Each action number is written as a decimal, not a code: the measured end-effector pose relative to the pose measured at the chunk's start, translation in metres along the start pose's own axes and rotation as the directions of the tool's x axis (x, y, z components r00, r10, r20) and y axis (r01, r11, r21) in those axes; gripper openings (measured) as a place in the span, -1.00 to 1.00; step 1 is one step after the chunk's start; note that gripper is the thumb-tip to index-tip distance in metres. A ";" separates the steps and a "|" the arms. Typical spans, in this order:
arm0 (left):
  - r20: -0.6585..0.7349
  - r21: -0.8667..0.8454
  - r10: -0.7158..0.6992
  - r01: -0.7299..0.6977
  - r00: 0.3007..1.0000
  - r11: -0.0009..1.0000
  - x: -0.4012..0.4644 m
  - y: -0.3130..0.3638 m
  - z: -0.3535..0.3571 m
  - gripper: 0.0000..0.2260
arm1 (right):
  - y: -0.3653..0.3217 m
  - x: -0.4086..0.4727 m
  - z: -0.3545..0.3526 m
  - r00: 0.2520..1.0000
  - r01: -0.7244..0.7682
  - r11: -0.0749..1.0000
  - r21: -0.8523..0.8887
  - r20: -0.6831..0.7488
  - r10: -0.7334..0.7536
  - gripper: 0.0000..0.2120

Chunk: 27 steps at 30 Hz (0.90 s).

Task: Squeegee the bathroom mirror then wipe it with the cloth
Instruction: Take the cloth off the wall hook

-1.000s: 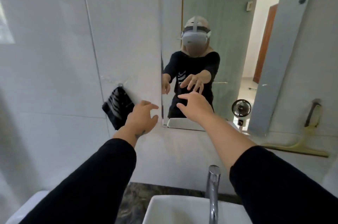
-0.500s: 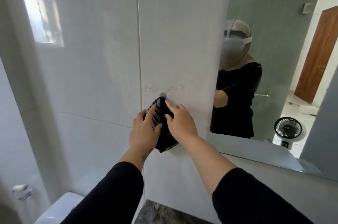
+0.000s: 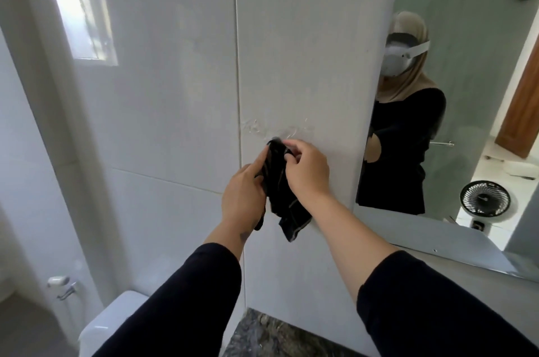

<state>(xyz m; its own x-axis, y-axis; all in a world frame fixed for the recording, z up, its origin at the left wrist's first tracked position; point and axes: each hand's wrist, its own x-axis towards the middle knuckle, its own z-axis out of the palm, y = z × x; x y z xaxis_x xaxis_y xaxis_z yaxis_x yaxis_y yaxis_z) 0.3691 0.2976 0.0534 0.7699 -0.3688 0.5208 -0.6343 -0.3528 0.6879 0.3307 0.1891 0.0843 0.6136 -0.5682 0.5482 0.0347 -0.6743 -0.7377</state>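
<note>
A black cloth (image 3: 280,196) with thin pale stripes hangs on the white tiled wall, just left of the mirror (image 3: 466,111). My left hand (image 3: 243,196) grips its left side, fingers curled around the fabric. My right hand (image 3: 306,170) pinches the cloth's top edge at the wall hook, which the fingers hide. The cloth's lower corner dangles free below both hands. The mirror fills the right of the view and reflects a person in black. The squeegee is out of view.
A white toilet cistern (image 3: 116,324) stands low at the left, with a wall fitting (image 3: 61,283) beside it. A dark stone counter (image 3: 280,336) lies at the bottom. A small window (image 3: 81,9) is up left. The mirror reflects a black fan (image 3: 484,199) and a wooden door (image 3: 522,111).
Both hands reached left from in front of the mirror to the hanging cloth and took hold of it. My view swung left and the squeegee left the frame.
</note>
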 end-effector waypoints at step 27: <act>0.326 -0.430 0.248 -0.090 0.912 0.898 -0.077 0.206 0.011 -0.76 | -0.029 -0.074 -0.254 0.997 0.067 0.997 -0.043 -0.021 -0.067 -0.71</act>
<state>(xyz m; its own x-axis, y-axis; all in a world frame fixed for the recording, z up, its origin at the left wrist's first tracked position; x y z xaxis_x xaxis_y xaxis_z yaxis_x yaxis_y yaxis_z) 0.1780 0.2442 0.1497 0.5225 -0.7041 0.4809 -0.6093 0.0863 0.7883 0.0839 0.1311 0.1648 0.5930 -0.5313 0.6050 0.0416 -0.7302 -0.6820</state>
